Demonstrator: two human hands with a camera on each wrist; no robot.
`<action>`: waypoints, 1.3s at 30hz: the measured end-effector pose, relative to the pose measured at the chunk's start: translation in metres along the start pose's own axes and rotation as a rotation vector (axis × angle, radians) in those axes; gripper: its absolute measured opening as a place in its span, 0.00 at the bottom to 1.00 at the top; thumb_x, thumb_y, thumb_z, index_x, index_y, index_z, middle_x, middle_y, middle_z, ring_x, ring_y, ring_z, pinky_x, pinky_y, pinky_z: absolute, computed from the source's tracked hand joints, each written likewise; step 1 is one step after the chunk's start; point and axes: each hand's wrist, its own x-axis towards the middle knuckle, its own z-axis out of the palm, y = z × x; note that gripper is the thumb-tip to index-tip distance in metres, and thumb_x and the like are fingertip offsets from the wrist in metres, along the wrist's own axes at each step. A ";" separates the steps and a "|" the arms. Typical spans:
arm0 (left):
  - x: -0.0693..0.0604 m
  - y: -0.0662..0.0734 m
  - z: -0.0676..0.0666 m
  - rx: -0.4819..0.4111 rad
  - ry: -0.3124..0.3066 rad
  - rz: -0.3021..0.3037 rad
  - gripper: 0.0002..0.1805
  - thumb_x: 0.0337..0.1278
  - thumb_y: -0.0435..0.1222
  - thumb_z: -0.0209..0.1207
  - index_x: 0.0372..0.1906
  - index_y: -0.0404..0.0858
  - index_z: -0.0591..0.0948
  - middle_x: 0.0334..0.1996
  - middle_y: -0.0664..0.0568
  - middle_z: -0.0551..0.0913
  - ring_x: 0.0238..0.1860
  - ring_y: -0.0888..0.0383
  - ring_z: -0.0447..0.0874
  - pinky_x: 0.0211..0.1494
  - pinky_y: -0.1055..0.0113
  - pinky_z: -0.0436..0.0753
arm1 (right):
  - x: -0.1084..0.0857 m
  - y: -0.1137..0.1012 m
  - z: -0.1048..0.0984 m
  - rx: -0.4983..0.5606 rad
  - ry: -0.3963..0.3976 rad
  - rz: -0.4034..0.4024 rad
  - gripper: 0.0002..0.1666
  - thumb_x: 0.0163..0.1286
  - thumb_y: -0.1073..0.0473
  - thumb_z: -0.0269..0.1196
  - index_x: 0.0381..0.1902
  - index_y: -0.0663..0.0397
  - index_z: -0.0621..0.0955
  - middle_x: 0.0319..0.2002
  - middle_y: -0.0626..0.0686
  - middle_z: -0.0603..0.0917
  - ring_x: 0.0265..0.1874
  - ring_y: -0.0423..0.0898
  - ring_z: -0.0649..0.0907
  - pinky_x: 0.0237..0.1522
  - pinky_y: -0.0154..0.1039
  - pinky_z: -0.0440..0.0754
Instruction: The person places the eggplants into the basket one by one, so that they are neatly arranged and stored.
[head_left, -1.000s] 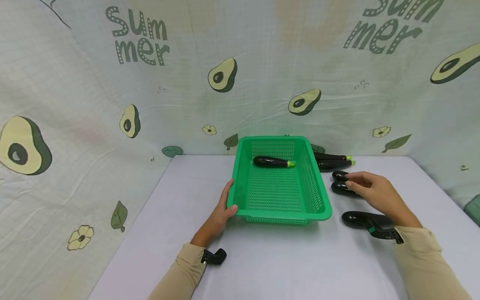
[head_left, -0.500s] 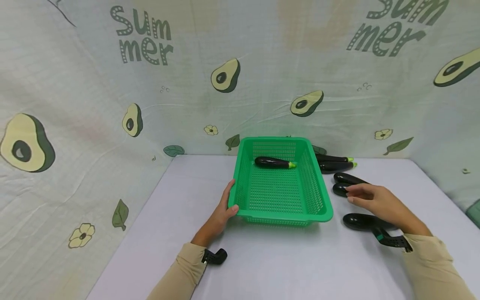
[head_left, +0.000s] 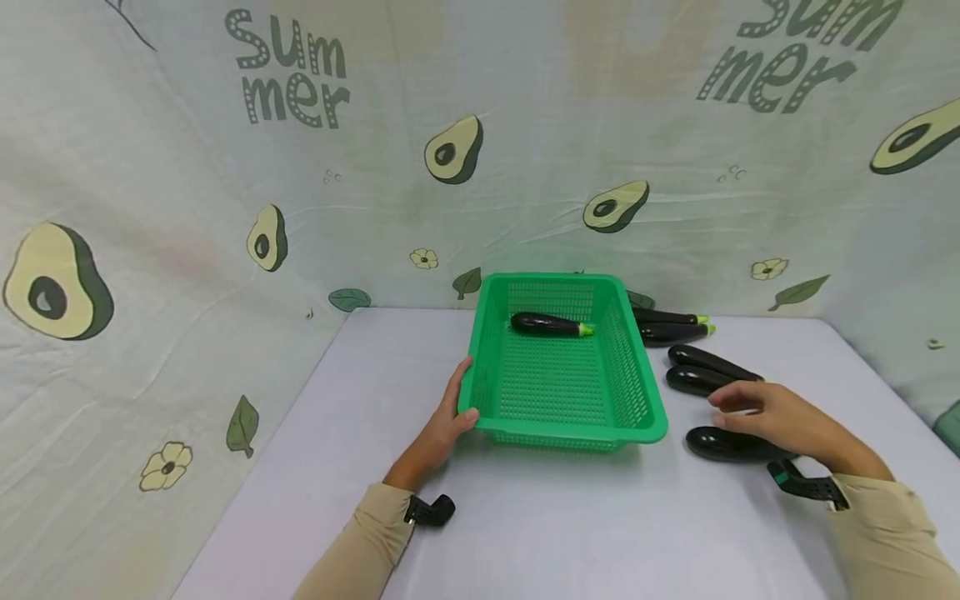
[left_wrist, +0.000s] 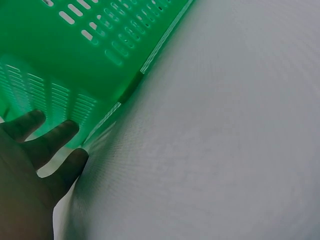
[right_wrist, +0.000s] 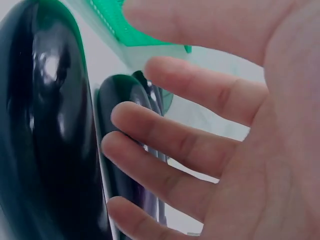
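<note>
The left hand (head_left: 438, 435) grips the near left corner of a green basket (head_left: 570, 434), its thumb at the rim. In the left wrist view that hand's fingers (left_wrist: 55, 139) lie spread against the outer wall of the basket (left_wrist: 65, 70). One dark eggplant (head_left: 546, 324) lies inside, near the far side. The right hand (head_left: 798, 423) hovers over the table with nothing in it, between the nearest eggplant (head_left: 726, 444) and two others (head_left: 693, 380). Its fingers (right_wrist: 170, 140) are apart and loosely bent in the right wrist view, beside a large eggplant (right_wrist: 55, 120).
Two more eggplants (head_left: 672, 333) with green stems lie right of the basket's far end. A printed cloth (head_left: 525, 225) hangs behind the white table (head_left: 570, 525). Each wrist wears a black device, the left one (head_left: 431, 511) over the table.
The right hand has moved nearer and to the right, away from the two middle eggplants, uncovering more of them. The left hand keeps its place on the basket.
</note>
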 end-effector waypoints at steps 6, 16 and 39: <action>-0.002 -0.001 0.001 -0.014 -0.003 -0.016 0.47 0.67 0.56 0.51 0.82 0.52 0.40 0.80 0.43 0.37 0.77 0.44 0.36 0.71 0.34 0.41 | -0.003 0.005 0.001 -0.026 -0.064 -0.029 0.28 0.68 0.48 0.68 0.57 0.62 0.81 0.53 0.57 0.84 0.52 0.58 0.81 0.46 0.43 0.80; -0.002 -0.002 0.002 -0.021 0.000 -0.020 0.47 0.67 0.55 0.52 0.82 0.52 0.40 0.79 0.42 0.38 0.77 0.43 0.37 0.71 0.34 0.41 | -0.006 0.012 0.002 -0.054 -0.130 -0.065 0.27 0.66 0.50 0.69 0.56 0.63 0.81 0.52 0.55 0.84 0.48 0.43 0.81 0.46 0.40 0.79; -0.001 0.003 0.001 0.011 0.005 -0.008 0.45 0.68 0.50 0.50 0.81 0.54 0.40 0.80 0.44 0.37 0.77 0.44 0.36 0.71 0.34 0.40 | -0.007 0.014 -0.004 -0.141 -0.134 -0.063 0.22 0.63 0.47 0.71 0.51 0.52 0.86 0.49 0.52 0.86 0.50 0.48 0.80 0.48 0.44 0.77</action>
